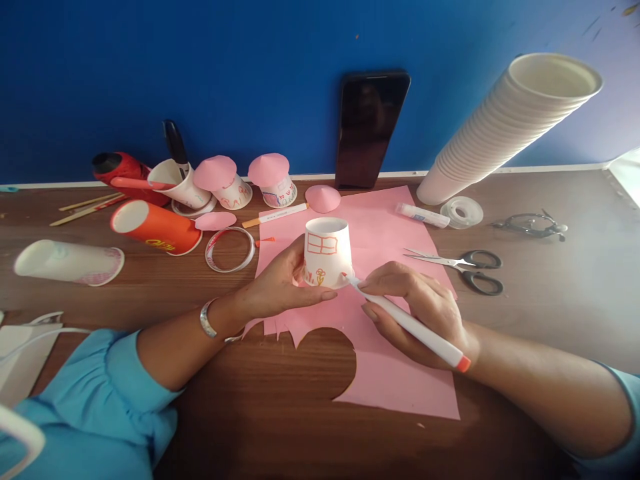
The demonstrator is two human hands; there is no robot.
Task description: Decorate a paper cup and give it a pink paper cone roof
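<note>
My left hand (275, 283) grips a short white paper cup (327, 253), turned upside down, around its left side and lower rim. A red-outlined window and a small flower are drawn on the cup's side. In my right hand (417, 310) is a white marker (413, 331) with an orange-red end. Its tip meets the cup's lower right side, where a small red mark shows. Beneath both hands lies a sheet of pink paper (400, 383) with curved pieces cut out of it.
Two cups with pink cone tops (269, 171) stand near the blue wall. Scissors (465, 263), a tape roll (462, 212), a glue stick (423, 215) and eyeglasses (533, 225) lie right. A tall cup stack (505, 127) and a phone (373, 130) lean at the back. An orange cup (155, 227) lies left.
</note>
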